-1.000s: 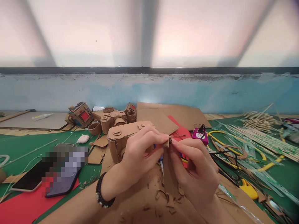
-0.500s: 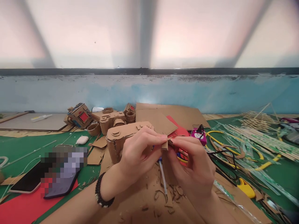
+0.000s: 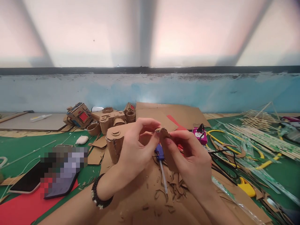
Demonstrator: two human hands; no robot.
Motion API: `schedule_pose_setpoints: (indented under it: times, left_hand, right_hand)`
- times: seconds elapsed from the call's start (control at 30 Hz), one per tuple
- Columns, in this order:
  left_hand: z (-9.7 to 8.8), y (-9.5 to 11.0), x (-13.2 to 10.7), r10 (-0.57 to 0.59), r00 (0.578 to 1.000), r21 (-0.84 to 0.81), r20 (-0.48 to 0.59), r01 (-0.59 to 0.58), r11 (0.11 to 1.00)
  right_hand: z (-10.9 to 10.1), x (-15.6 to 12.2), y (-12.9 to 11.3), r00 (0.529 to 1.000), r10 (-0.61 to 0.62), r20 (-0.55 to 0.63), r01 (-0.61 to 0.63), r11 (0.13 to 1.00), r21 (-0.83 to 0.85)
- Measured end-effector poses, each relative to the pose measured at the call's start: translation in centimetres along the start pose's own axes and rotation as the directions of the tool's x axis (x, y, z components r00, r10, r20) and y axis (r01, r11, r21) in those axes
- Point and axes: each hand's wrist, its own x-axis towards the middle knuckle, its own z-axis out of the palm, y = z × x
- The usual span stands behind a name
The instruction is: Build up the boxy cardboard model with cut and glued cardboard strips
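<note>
Between my hands is a small strip of cardboard (image 3: 169, 156), its top end torn and folded over. My left hand (image 3: 138, 150) pinches that top end between thumb and fingers. My right hand (image 3: 192, 156) grips the strip's upper right side, and the lower part hangs down between the hands. Behind them a blue glue gun (image 3: 159, 152) lies with a whitish glue stick (image 3: 163, 178) sticking out toward me. A cardboard camera model (image 3: 114, 140) stands just behind my left hand, partly hidden by it. Cardboard scraps (image 3: 178, 187) are scattered on the cardboard sheet (image 3: 133, 200) below.
A second cardboard camera (image 3: 112, 120) and a box-like model (image 3: 79, 115) stand at the back left. Two phones (image 3: 28, 178) lie at left, near a white earbud case (image 3: 82, 140). At right are a purple device (image 3: 199, 136), cables, wooden sticks (image 3: 264, 140) and a yellow-handled tool (image 3: 246, 187).
The cardboard strip has turned in my hands, so its long face and torn top now show. My left hand has shifted its grip, and more of the blue glue gun is visible.
</note>
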Motion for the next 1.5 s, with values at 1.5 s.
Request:
schedule_pose_setpoints:
  times: [1.5]
  left_hand:
    - [0.4,0.6,-0.4,0.029,0.997,0.216,0.078,-0.045,0.975]
  right_hand:
    - [-0.3,0.0,1.0,0.900,-0.436,0.006,0.424,0.872,-0.244]
